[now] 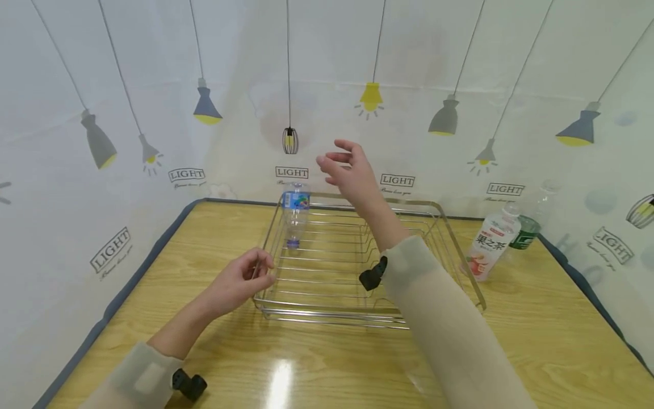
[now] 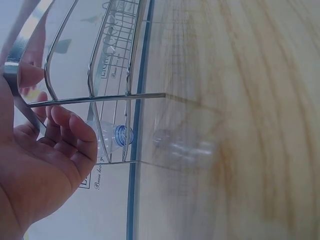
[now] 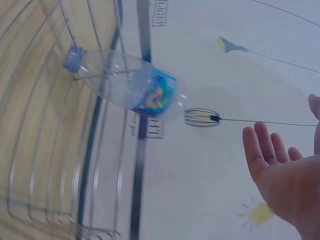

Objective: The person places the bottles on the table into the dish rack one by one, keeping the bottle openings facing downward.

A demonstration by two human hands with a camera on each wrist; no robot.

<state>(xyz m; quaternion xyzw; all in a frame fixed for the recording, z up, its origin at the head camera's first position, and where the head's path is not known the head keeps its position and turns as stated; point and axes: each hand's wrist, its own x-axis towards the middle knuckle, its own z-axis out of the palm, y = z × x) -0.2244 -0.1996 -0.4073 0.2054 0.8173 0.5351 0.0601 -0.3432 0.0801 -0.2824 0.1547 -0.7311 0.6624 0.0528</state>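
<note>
A wire dish rack stands on the wooden table. At its left side my left hand curls its fingers and thumb around the metal rim. Near the rack's back left corner, a clear plastic bottle with a blue label is set cap down, its purple-blue cap among the wires. My right hand is raised over the rack's back edge, to the right of the bottle and apart from it. Its fingers are loosely bent and hold nothing.
Right of the rack stands a white and pink drink bottle, with a clear bottle with a green label behind it. A white cloth printed with hanging lamps encloses the table's back and sides.
</note>
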